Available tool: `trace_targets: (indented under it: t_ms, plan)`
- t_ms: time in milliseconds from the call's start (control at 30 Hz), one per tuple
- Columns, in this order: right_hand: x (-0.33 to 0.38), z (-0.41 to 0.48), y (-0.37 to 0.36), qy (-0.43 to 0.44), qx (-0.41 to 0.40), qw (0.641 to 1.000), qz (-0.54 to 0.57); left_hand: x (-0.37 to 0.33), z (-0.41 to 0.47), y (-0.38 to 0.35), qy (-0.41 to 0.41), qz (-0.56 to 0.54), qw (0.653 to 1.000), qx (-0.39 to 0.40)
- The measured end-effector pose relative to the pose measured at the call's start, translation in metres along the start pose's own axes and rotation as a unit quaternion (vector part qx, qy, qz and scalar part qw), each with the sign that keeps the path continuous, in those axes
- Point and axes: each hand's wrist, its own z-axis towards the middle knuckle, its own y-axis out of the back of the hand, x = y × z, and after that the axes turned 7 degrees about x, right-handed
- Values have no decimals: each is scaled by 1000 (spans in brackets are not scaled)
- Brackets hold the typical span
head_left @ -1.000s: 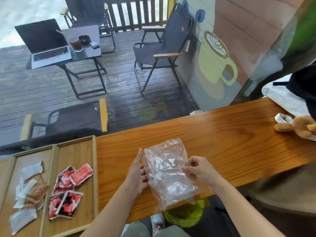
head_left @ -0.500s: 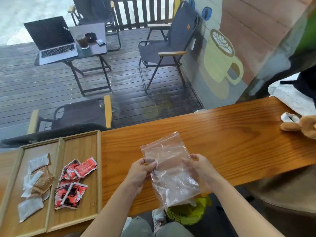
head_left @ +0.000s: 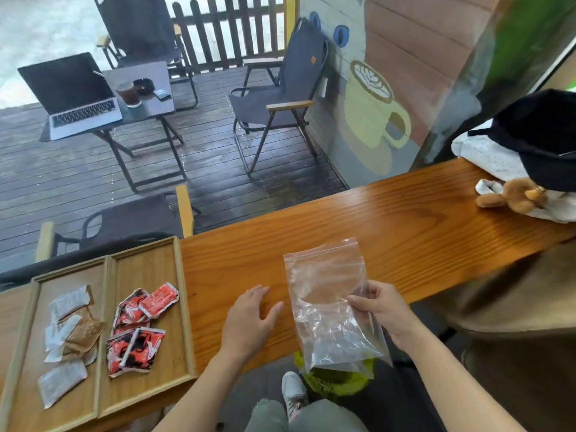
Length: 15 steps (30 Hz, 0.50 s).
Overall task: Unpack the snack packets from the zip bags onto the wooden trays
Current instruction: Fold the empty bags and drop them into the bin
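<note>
The clear zip bag (head_left: 327,294) is pinched at its right edge by the curled fingers (head_left: 358,302) of the right hand (head_left: 378,310). The left hand (head_left: 249,322) is spread loosely open, palm down on the wooden counter (head_left: 405,219), holding nothing, just beside the bag at its 9 o'clock. The bag's long axis runs from 12 to 6 o'clock, zip end farthest from the person, its lower end overhanging the counter edge. Half a second earlier both hands gripped it; the left has since been released. Packets (head_left: 137,325) lie on the trays (head_left: 184,307) toward 9 o'clock.
</note>
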Motion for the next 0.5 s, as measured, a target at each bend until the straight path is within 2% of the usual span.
trace_targets:
  t_ms: [100,167,333,500]
  plan:
    - [-15,-27,1,13,-55,998,18,15,-10,-13,-38,152,987,24]
    - [-26,-49,0,15,-86,996,35,23,-16,-20,-62,207,976,33]
    - [-62,-96,-3,-2,-141,987,81,31,-21,-27,-85,259,962,22]
    - [-107,-124,-1,-57,-196,973,108,30,-22,-28,-90,268,959,11]
